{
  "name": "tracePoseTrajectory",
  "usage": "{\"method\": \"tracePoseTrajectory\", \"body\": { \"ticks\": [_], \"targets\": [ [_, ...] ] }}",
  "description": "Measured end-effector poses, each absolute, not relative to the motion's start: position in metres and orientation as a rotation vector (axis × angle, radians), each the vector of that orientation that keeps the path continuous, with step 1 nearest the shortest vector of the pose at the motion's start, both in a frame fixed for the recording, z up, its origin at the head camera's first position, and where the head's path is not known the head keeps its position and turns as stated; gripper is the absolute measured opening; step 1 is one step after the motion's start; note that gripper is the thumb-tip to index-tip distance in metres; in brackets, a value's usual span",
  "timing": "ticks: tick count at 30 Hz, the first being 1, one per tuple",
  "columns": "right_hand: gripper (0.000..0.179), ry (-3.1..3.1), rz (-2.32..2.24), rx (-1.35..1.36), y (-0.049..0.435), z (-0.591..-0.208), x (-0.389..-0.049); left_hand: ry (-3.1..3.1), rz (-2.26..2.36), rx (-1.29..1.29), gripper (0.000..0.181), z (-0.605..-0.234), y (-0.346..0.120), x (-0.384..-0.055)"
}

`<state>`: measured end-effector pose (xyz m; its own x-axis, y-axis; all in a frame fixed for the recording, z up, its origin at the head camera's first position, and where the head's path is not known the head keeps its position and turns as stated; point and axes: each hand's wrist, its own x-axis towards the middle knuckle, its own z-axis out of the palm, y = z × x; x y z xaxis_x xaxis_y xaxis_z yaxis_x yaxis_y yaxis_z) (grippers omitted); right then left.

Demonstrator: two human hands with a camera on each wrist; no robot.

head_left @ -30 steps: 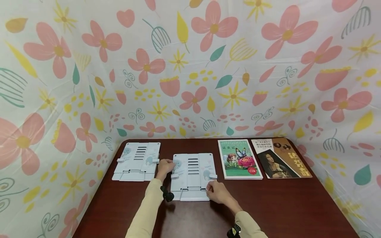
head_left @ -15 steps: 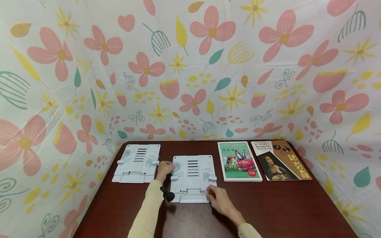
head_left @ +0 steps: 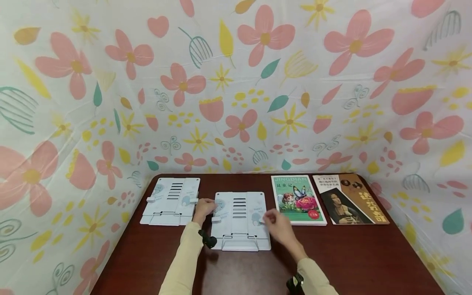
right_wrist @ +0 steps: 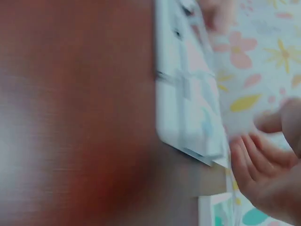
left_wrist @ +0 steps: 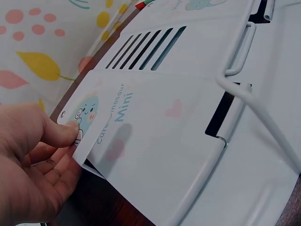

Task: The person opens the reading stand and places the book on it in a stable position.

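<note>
A white metal book stand [head_left: 239, 225] with dinosaur prints and several slots lies folded flat on the table. My left hand [head_left: 203, 209] pinches its left edge; in the left wrist view the thumb [left_wrist: 63, 134] presses on the printed face with the fingers under the rim. Beside the stand's right clip hovers my right hand [head_left: 282, 229], its fingers loosely bent. In the blurred right wrist view that hand [right_wrist: 273, 165] shows a gap between thumb and fingers, nothing held, apart from the stand [right_wrist: 188, 103].
A second, similar white book stand [head_left: 169, 205] lies at the left back. To the right are a green book [head_left: 295, 194] with a butterfly cover and a brown and white book [head_left: 350, 200]. Patterned cloth [head_left: 236, 82] hangs around the dark wooden table [head_left: 354, 254].
My right hand has let go of the stand's lower right corner and moved up and outward to beside the right clip. The left hand keeps its grip on the left edge.
</note>
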<state>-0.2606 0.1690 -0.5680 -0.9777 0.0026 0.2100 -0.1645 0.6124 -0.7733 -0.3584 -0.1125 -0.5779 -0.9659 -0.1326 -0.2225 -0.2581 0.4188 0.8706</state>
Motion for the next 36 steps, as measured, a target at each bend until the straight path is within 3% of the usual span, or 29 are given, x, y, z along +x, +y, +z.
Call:
{"method": "tracePoseTrajectory", "body": {
  "ticks": [4,8,25,36],
  "targets": [
    [0.023,-2.692,1.280,-0.101,0.177,-0.569,-0.292,2.570,1.598,-0.372,0.027,-0.582,-0.113,-0.360],
    [0.027,-2.828,1.252,-0.164,0.178,-0.580,-0.306,2.565,1.598,-0.380,0.025,-0.588,-0.112,-0.360],
    [0.029,-2.746,1.516,-0.295,0.176,-0.575,-0.327,2.665,1.742,-0.199,0.025,-0.583,-0.122,-0.357],
    [0.028,-2.532,1.706,-0.248,0.171,-0.533,-0.322,2.674,2.021,-0.049,0.015,-0.550,-0.131,-0.345]
  ]
}}
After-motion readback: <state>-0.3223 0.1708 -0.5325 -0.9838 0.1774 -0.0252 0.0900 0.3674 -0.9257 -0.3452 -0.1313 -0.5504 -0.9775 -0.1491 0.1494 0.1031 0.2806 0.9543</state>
